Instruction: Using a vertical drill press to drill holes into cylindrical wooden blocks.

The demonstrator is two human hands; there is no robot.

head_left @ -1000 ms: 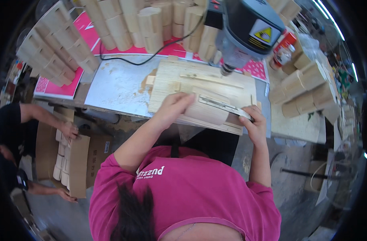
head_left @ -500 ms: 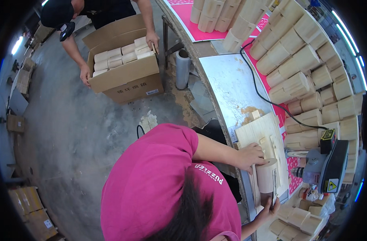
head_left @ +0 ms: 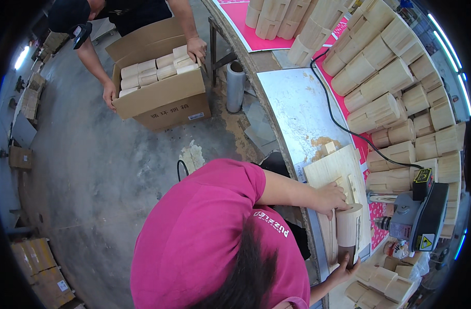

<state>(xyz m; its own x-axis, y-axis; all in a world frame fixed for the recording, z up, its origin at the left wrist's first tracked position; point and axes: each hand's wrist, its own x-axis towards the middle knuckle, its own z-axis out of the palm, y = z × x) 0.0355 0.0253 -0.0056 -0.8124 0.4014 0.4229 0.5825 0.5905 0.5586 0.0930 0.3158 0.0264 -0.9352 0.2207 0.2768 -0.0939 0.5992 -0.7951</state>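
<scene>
My left hand (head_left: 329, 200) presses its fingers against the upper end of a pale wooden cylinder (head_left: 347, 229), which has a small hole in that end. At the lower end, my right hand (head_left: 344, 270) grips it with the thumb and fingers. The cylinder rests on a light wooden board (head_left: 330, 167) fitted with narrow wooden strips. Just right of the board, a grey machine with a drill chuck (head_left: 382, 222) points toward the work. Part of the cylinder's lower end is dark, and the fingers beneath it are partly hidden.
Stacked wooden cylinders (head_left: 379, 110) fill the right of the bench (head_left: 287, 103). A black cable (head_left: 330, 110) crosses it. At upper left, a co-worker's hands (head_left: 197, 49) hold an open cardboard box (head_left: 166, 110) of wooden pieces. A plastic wrap roll (head_left: 235, 87) stands beside the bench.
My torso and left arm have shifted slightly right. The cylinder has moved a little right along with both hands, which keep their grip. The co-worker's head has moved slightly left.
</scene>
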